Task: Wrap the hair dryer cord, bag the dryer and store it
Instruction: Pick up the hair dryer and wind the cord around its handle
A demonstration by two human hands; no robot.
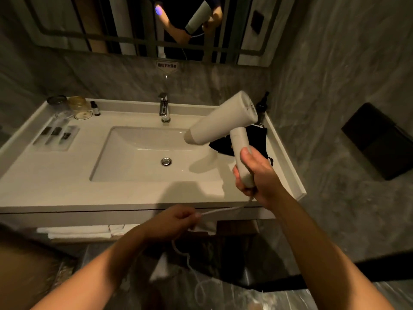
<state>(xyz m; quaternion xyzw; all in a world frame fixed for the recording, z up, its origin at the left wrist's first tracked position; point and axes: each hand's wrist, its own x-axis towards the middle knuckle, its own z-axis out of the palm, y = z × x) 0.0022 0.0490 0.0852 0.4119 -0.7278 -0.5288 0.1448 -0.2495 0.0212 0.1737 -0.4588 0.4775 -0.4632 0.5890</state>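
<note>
A white hair dryer (223, 118) is held up over the right side of the counter, its nozzle pointing left over the sink. My right hand (257, 173) grips its handle near the bottom. The white cord (220, 211) leaves the handle's base and runs left into my left hand (176, 219), which is closed around it just in front of the counter edge. From there the cord hangs down in loose loops (196, 285) toward the floor. A black bag (257, 136) lies crumpled on the counter behind the dryer handle.
A white sink (125, 153) with a chrome tap (164, 107) fills the counter's middle. Jars and small bottles (73, 106) and a tray of sachets (55, 135) stand at the left. Folded towels (80, 231) lie on the shelf below. A black holder (377, 139) hangs on the right wall.
</note>
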